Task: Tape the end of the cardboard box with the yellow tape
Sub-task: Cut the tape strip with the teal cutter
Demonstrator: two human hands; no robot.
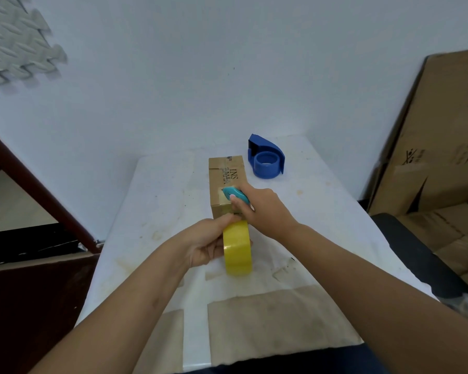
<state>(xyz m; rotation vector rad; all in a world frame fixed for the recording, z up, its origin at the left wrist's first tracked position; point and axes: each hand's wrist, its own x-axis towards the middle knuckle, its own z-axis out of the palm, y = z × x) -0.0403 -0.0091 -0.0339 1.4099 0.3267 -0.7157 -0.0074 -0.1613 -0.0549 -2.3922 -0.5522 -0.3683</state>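
Observation:
A long brown cardboard box lies on the white table, its near end toward me. Yellowish tape runs over the near top edge and down the end face. My left hand grips the yellow tape roll upright, just below the box's near end, thumb pressed against that end. My right hand holds a small teal cutter against the taped near top corner of the box.
A blue tape dispenser stands behind the box to the right. Flattened cardboard sheets lean at the right beside a black seat edge. A dark wooden frame stands at the left. Brown tape patches mark the table's near part.

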